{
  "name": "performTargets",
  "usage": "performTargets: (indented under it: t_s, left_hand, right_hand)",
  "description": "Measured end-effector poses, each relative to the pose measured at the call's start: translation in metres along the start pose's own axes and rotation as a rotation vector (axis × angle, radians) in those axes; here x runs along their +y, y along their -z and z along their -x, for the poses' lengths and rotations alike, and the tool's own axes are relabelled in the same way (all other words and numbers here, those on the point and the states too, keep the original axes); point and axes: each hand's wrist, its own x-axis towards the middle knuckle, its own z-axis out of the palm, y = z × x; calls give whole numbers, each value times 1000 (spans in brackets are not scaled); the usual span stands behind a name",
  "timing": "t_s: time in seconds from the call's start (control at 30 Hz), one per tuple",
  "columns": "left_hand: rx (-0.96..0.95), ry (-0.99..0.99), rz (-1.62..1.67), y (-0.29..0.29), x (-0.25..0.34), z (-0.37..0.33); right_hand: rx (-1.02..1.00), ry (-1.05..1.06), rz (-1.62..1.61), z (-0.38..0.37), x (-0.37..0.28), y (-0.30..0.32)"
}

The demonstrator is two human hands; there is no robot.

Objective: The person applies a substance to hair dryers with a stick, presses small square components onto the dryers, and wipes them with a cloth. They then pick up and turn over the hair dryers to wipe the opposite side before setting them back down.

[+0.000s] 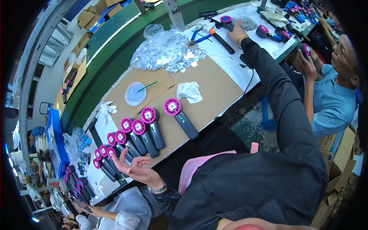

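My right hand (237, 34) reaches to the far end of the bench. Its fingers close around the dark body of a handheld fan with a pink ring (225, 19), partly hidden by the hand. A clear bag of small metal parts (246, 24) lies beside those fingers. My left hand (138, 171) is held up with fingers apart and nothing in it, in front of a row of similar dark-handled fans (143, 132). White square pads sit at the centres of their pink rings. One more fan (181, 119) lies apart, right of the row.
On the cardboard sheet (226, 82) are a white dish with a green stick (135, 94) and a white cloth (189, 92). Behind lie a bag of small square pieces (157, 50), blue-handled pliers (199, 39) and an orange-black tool (222, 41). A co-worker (331, 92) sits at right, holding a fan.
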Motion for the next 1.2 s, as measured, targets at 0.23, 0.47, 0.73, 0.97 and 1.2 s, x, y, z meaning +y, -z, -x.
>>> performTargets:
  t_s: [0.23, 0.47, 0.73, 0.97, 1.2]
  left_hand:
    - [-5, 17, 21, -13, -1, -4]
    - [-58, 10, 54, -16, 0, 3]
    - [-174, 38, 194, -23, 4, 14]
    - [-249, 65, 203, -8, 3, 23]
    - [-282, 101, 136, -1, -6, 31]
  right_hand:
    - [98, 106, 130, 26, 1, 4]
    - [231, 220, 100, 80, -8, 37]
    - [-1091, 55, -1996, 271, -24, 76]
    - [-1093, -14, -1898, 316, -41, 55]
    - [-546, 425, -809, 323, -59, 14]
